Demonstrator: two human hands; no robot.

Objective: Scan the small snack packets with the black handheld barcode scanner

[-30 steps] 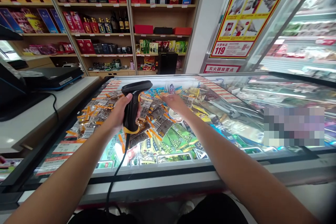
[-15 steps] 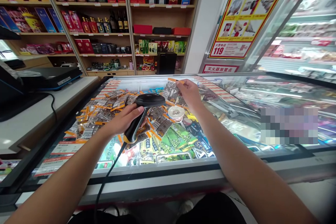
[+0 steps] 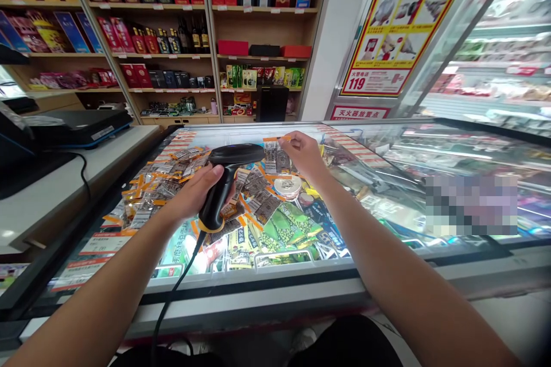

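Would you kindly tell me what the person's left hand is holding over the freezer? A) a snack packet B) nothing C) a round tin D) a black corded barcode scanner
D: the left hand grips the handle of the black barcode scanner, its cord trailing down, while the right hand pinches a small snack packet.

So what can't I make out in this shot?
- Packet in the right hand: print too small to read in the head view; scanner head covers its left edge.
- Scanner window: faces away.
- Cable: cut off at the bottom edge.
- Left hand fingers: wrapped behind the handle.
- Pixelated patch on the freezer lid: whatever's beneath is blurred.
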